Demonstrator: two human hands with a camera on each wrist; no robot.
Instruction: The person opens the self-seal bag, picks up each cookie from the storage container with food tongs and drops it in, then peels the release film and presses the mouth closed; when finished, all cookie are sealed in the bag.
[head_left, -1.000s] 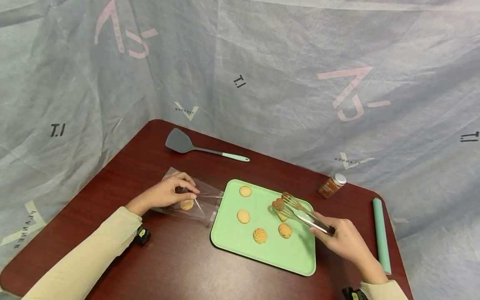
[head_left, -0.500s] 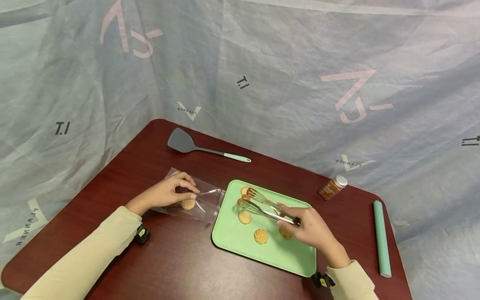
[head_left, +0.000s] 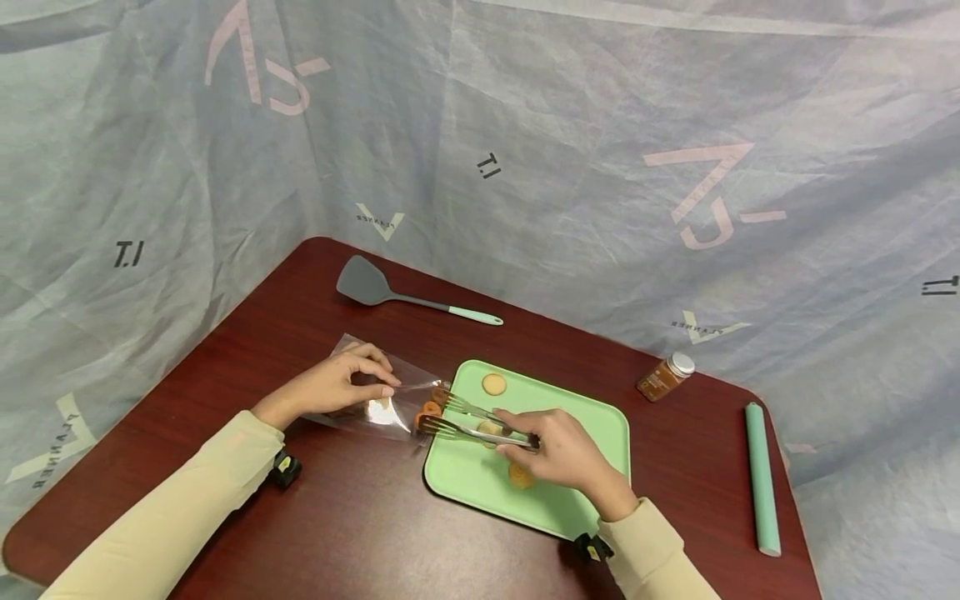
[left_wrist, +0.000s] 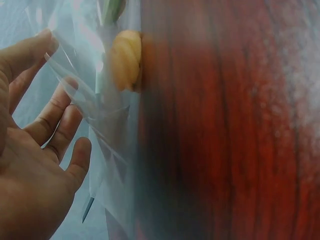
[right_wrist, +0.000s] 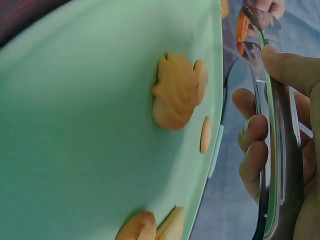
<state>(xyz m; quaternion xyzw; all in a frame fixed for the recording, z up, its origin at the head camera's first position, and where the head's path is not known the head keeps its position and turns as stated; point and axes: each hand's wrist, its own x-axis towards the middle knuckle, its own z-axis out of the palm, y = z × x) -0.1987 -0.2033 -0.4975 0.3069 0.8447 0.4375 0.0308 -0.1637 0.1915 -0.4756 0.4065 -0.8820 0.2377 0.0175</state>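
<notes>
My left hand (head_left: 337,385) pinches the raised film of a clear plastic bag (head_left: 405,404) on the table. A swirled cookie (left_wrist: 127,60) lies inside it. My right hand (head_left: 558,450) grips metal tongs (right_wrist: 287,165), whose slotted tips reach left over the tray's edge to the bag's mouth. An orange-red piece (head_left: 429,411) shows at the tips; its kind is unclear. On the green tray (head_left: 459,479) lie a round cookie (head_left: 493,383), another partly behind the tongs, and a swirled cookie (right_wrist: 172,92). The right hand hides part of the tray in the head view.
A grey spatula (head_left: 363,282) with a pale green handle lies at the back. A jar (head_left: 663,377) with a white lid stands at the back right. Along the right edge lies a pale green roll (head_left: 762,479). Grey cloth (head_left: 525,167) hangs behind the table.
My right hand has carried the tongs left across the tray to the bag, with the orange-red piece at the tips. My left hand stays in place on the bag.
</notes>
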